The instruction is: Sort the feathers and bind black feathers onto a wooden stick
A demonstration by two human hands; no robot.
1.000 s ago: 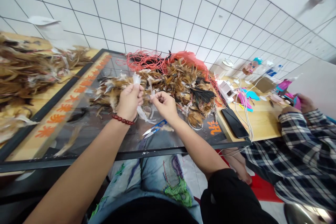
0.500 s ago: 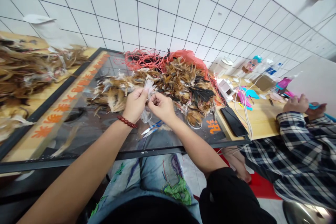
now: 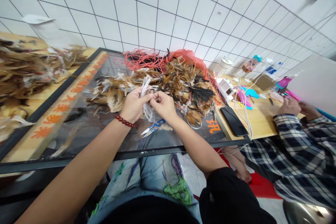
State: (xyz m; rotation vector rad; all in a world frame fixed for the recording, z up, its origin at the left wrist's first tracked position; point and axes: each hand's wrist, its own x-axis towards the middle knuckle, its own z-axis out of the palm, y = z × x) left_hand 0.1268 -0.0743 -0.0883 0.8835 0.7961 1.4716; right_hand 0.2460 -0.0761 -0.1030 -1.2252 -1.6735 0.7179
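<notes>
My left hand (image 3: 135, 105) is closed around a bundle of white strings (image 3: 146, 85), whose loose ends stick up above the fingers and hang below them. Close beside it, touching at the fingertips, is my right hand (image 3: 163, 105), its thumb and forefinger pinched; what sits in that pinch is too small to make out. Blue-handled scissors (image 3: 153, 127) lie on the dark glass panel (image 3: 110, 140) just under my hands. Behind them spreads a heap of brown, white and black feathers (image 3: 181, 80).
Red strings (image 3: 144, 60) and a red plastic bag (image 3: 187, 57) lie behind the feathers. More feathers (image 3: 28, 70) cover the left side. A black phone (image 3: 233, 121), a white cable (image 3: 248, 120) and a white device (image 3: 225, 88) are to the right. A co-worker in a plaid shirt (image 3: 296, 147) sits there.
The white strings have turned and fanned out more, above and below my left hand. My hands have shifted slightly, showing more of the scissors' handles. The co-worker's hands moved closer together.
</notes>
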